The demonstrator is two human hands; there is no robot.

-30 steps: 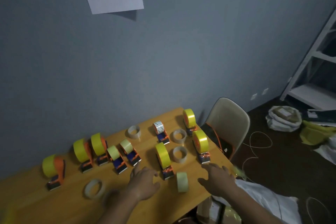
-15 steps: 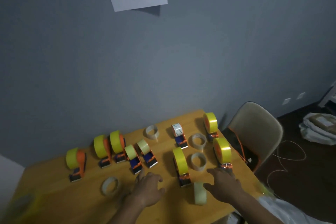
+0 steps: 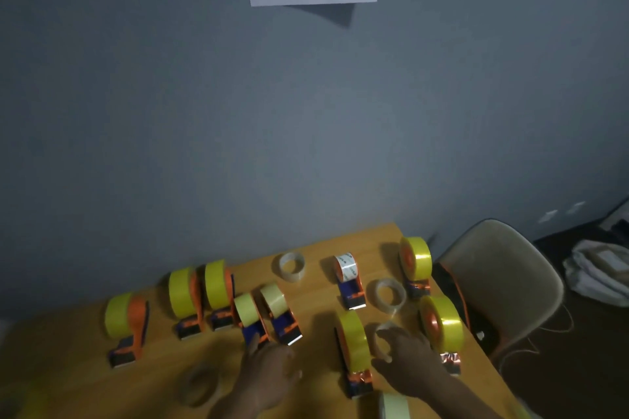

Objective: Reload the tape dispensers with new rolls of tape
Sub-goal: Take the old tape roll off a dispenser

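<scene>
Both hands hold nothing, the right hand (image 3: 410, 366) spread over a clear ring (image 3: 386, 340) as if to pick it, the left hand (image 3: 269, 371) relaxed near the blue dispensers (image 3: 269, 323), while loaded dispensers (image 3: 354, 350) stand in rows on the table (image 3: 85, 384).

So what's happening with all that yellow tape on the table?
A person is working at a wooden table covered with orange and blue tape dispensers loaded with yellow rolls. The right hand reaches over a clear empty tape ring beside a yellow-roll dispenser. The left hand touches the small blue dispenser with a pale roll. Neither hand has picked anything up yet.
</scene>
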